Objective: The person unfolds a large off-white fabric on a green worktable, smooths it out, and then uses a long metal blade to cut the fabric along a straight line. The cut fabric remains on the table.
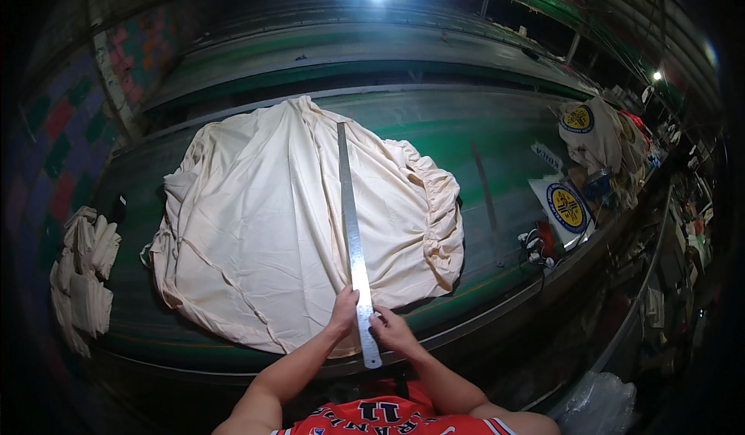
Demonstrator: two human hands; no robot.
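A large cream cloth [248,194] lies spread and wrinkled on the green table, with a gathered, elastic-looking edge on its right side. Across it runs a long metal ruler [354,241], its far tip near the cloth's back edge and its near end, with a small hole, reaching past the front edge. My left hand [344,311] is closed on the ruler's left edge, low down and over the cloth. Slightly nearer to me, my right hand [391,331] grips the ruler's right edge with its fingers curled.
Folded cream cloths [85,280] are piled at the table's left end. On the right lie a printed sheet with a round emblem [569,206], a heap of printed cloth [597,136] and a small red item with cables [543,241]. Another long table [349,51] stands behind.
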